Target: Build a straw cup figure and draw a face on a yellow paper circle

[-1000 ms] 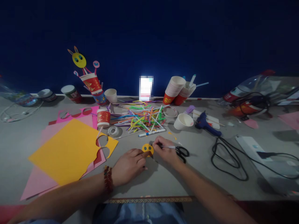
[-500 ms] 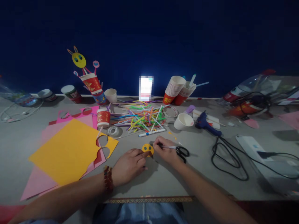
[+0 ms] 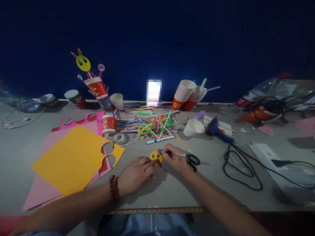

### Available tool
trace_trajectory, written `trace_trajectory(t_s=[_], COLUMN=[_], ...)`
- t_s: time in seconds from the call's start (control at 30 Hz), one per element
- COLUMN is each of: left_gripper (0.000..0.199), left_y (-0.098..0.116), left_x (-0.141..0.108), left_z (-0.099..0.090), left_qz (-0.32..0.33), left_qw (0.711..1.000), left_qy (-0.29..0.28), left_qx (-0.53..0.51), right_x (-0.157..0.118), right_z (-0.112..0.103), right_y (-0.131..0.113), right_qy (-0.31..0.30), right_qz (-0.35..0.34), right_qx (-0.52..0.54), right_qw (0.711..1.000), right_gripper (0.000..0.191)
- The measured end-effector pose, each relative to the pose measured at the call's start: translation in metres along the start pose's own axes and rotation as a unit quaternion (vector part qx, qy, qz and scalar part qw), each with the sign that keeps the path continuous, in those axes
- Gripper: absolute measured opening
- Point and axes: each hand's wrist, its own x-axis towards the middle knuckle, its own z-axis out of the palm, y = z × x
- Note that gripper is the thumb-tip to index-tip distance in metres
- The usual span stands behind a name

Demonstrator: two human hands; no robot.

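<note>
A small round yellow paper face [image 3: 153,154] lies flat on the table, with two dark eyes drawn on it. My left hand [image 3: 136,173] rests on the table, its index finger stretched out and pressing the lower part of the face. At the face's right edge, my right hand [image 3: 174,158] is closed around a slim pen [image 3: 181,155] with a pale barrel; the fingers partly hide its tip. Black-handled scissors [image 3: 194,160] lie just to the right of this hand, their blades hidden from view. A white marker [image 3: 159,140] lies beyond both hands.
Colourful straws [image 3: 152,123] are heaped behind my hands. Yellow and pink paper sheets [image 3: 71,160] lie left. A white paper cup [image 3: 194,127], blue glue gun [image 3: 218,131], black cord [image 3: 242,167] and power strip [image 3: 267,154] are right. Stacked cups [image 3: 183,93] stand behind.
Almost nothing differs. My right hand with the pen has shifted very slightly at the yellow face's right edge; my left hand has stayed in place.
</note>
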Motion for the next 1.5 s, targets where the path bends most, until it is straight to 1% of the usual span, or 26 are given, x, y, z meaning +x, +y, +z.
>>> trace_trajectory(t_s=[0.17, 0.43, 0.5, 0.63, 0.73, 0.9, 1.03, 1.1, 1.2, 1.27, 1.37, 1.5], left_gripper=[0.012, 0.012, 0.013, 0.014, 0.013, 0.011, 0.011, 0.011, 0.013, 0.015, 0.014, 0.015], left_y=[0.0, 0.0, 0.0, 0.0, 0.0, 0.002, 0.003, 0.003, 0.004, 0.004, 0.005, 0.005], left_x=[0.0, -0.001, 0.0, -0.002, -0.004, -0.008, -0.007, -0.007, -0.007, -0.007, -0.008, -0.008], left_z=[0.0, 0.0, 0.0, 0.0, 0.0, 0.0, 0.0, -0.002, -0.004, -0.005, -0.005, -0.004], left_qz=[0.002, 0.002, 0.0, 0.005, 0.012, 0.018, 0.026, 0.025, 0.024, 0.024, 0.024, 0.023], left_qw=[1.0, 1.0, 1.0, 1.0, 0.999, 0.999, 0.999, 0.999, 0.998, 0.998, 0.998, 0.999], left_qy=[0.008, 0.001, 0.0, 0.023, 0.043, 0.04, 0.044, 0.047, 0.048, 0.048, 0.047, 0.045], left_qx=[0.004, 0.006, 0.004, 0.001, -0.006, 0.004, 0.01, 0.01, 0.012, 0.016, 0.022, 0.014], right_x=[0.0, 0.0, 0.0, 0.0, 0.0, 0.0, 0.0, 0.001, 0.002, 0.001, -0.002, -0.009], right_z=[0.0, -0.001, -0.001, -0.002, -0.001, 0.0, -0.001, -0.001, -0.004, -0.006, -0.007, 0.001], right_y=[0.0, -0.002, -0.002, -0.005, -0.004, -0.001, -0.003, -0.006, -0.012, -0.017, -0.022, -0.019], right_qy=[-0.001, -0.002, 0.006, 0.035, 0.04, 0.049, 0.05, 0.041, -0.006, -0.034, -0.044, -0.023], right_qz=[-0.001, 0.002, 0.005, 0.021, 0.027, 0.043, 0.047, 0.058, 0.119, 0.14, 0.104, 0.043], right_qx=[0.005, 0.011, 0.018, 0.053, 0.066, 0.084, 0.086, 0.107, 0.178, 0.199, 0.163, 0.089], right_qw=[1.0, 1.0, 1.0, 0.998, 0.997, 0.994, 0.994, 0.992, 0.977, 0.969, 0.98, 0.995], right_gripper=[0.016, 0.015, 0.015, 0.016, 0.016, 0.01, 0.012, 0.012, 0.013, 0.01, 0.005, 0.005])
